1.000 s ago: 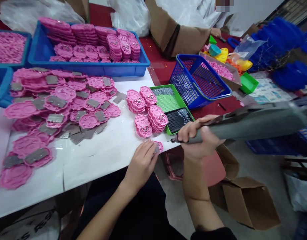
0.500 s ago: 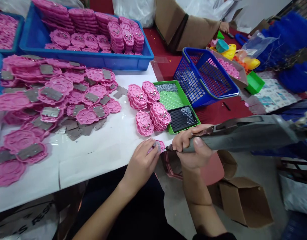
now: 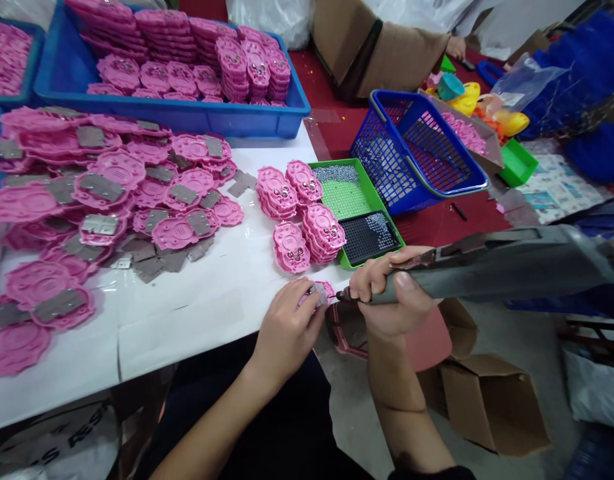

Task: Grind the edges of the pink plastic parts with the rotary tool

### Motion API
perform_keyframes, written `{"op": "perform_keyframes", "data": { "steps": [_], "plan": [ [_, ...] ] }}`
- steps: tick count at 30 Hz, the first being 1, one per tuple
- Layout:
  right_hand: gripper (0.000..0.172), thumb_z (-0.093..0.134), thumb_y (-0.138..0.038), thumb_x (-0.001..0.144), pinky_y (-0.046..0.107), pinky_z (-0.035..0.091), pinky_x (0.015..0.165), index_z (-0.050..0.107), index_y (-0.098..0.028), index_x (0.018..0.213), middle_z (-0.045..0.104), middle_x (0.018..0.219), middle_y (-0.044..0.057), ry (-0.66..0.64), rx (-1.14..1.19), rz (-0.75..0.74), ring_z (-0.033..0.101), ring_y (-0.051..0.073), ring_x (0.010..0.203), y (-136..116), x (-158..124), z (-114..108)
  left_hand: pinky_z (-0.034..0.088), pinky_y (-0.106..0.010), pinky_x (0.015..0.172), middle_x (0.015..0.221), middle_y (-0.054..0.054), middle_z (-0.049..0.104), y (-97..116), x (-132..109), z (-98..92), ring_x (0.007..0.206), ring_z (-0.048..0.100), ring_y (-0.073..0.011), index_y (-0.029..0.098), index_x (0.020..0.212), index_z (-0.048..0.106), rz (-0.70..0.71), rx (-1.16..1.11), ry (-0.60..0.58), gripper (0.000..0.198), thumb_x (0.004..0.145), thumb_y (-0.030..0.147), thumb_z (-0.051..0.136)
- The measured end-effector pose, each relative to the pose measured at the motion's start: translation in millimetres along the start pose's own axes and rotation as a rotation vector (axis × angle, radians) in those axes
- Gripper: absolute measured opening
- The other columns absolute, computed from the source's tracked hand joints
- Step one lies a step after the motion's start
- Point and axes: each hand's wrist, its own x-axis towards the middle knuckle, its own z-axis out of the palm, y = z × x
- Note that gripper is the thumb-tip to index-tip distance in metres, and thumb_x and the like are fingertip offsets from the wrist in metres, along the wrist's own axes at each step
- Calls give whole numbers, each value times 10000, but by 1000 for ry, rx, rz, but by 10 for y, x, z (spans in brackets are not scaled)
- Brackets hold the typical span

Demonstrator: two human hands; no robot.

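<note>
Legibly, only a few dark capitals show, apparently "RES", on a white sack (image 3: 61,447) at the near left; its other letters are cut off or shadowed. Print on a patterned sheet (image 3: 561,183) at the far right is too small to read.

The right hand (image 3: 394,290) is wrapped around a grey power screwdriver (image 3: 507,263), whose long axis runs right to left, dipping slightly towards its thin bit on the left. That bit meets the right side of a small pink plastic plate (image 3: 330,289); whether it touches is unclear. The left hand (image 3: 287,327) grips this plate, fingers over the metal piece (image 3: 317,292) on it, at the near edge of a white tabletop (image 3: 187,333), just nearer than some pink stacks (image 3: 321,233).

Beyond, a red covering (image 3: 331,127) carries a blue basket (image 3: 381,160). At the near right, a pink stool (image 3: 429,340) and an open cardboard box (image 3: 507,407) stand on a grey floor (image 3: 354,413).
</note>
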Motion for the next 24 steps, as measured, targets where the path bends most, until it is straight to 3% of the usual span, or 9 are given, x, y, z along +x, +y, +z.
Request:
{"op": "perform_keyframes", "data": {
  "steps": [11,24],
  "plan": [
    [67,664,-345,880,241,379,313,634,-300,919,429,523,-102,11,-27,0,366,100,327,-7,13,-44,630,-478,956,1135,-120,749,45,28,31,1102,704,-279,188,1106,690,-30,17,14,102,1012,204,654],
    [102,627,-339,927,279,436,373,643,-342,1028,481,557,-94,-93,-70,31,412,119,365,-24,-37,-131,646,-485,989,1176,-129,766,15,4,-6,1121,736,-295,171,1183,679,111,138,17,212,975,144,707]
  ]
}}
